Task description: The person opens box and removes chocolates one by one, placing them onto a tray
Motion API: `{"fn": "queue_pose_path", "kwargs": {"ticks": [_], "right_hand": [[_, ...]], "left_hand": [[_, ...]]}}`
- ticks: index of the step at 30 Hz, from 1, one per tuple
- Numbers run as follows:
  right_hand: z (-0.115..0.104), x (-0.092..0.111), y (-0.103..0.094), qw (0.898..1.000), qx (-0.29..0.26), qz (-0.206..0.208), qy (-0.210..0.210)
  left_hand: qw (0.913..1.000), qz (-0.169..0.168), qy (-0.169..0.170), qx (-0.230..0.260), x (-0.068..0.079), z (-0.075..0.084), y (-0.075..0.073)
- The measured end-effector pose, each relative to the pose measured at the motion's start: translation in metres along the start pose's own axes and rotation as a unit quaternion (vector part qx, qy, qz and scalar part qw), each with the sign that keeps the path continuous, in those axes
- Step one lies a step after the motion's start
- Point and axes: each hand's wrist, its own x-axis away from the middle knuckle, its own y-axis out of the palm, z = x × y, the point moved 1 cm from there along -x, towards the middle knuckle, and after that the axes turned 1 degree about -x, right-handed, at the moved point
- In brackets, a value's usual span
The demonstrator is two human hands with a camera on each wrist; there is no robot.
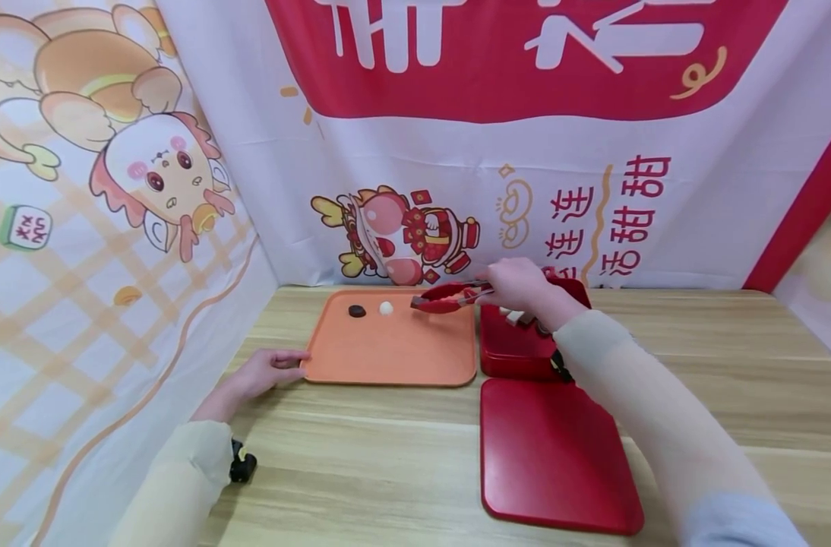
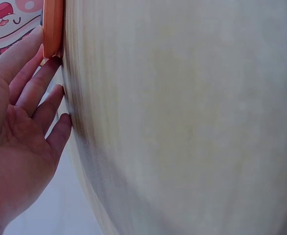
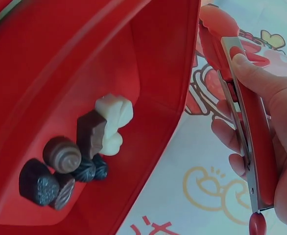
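Observation:
My left hand (image 1: 268,371) is at the left edge of the orange tray (image 1: 388,349). In the left wrist view its thumb and fingertips pinch the tray's rim (image 2: 54,29), and the lower fingers touch the table. A dark chocolate (image 1: 357,311) and a white chocolate (image 1: 386,308) lie towards the tray's far side. My right hand (image 1: 518,285) grips red tongs (image 1: 450,298) above the tray's far right part. A small dark brown piece (image 1: 416,302) shows at the tongs' tip. Several chocolates (image 3: 90,136) sit in the red box (image 3: 153,83) beside the tray.
A red lid (image 1: 559,456) lies on the wooden table (image 1: 361,463) in front of the red box. Printed cloth (image 1: 450,167) hangs at the back and along the left side.

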Motion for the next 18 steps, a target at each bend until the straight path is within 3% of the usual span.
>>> {"fn": "queue_pose_path", "kwargs": {"ticks": [7, 18], "right_hand": [[-0.004, -0.016, 0.009, 0.999, 0.007, -0.039, 0.018], [-0.007, -0.028, 0.014, 0.997, -0.010, -0.057, 0.044]], "left_hand": [[0.9999, 0.005, 0.005, -0.008, -0.002, -0.001, 0.001], [1.0000, 0.005, -0.006, -0.004, 0.000, -0.002, 0.000]]}}
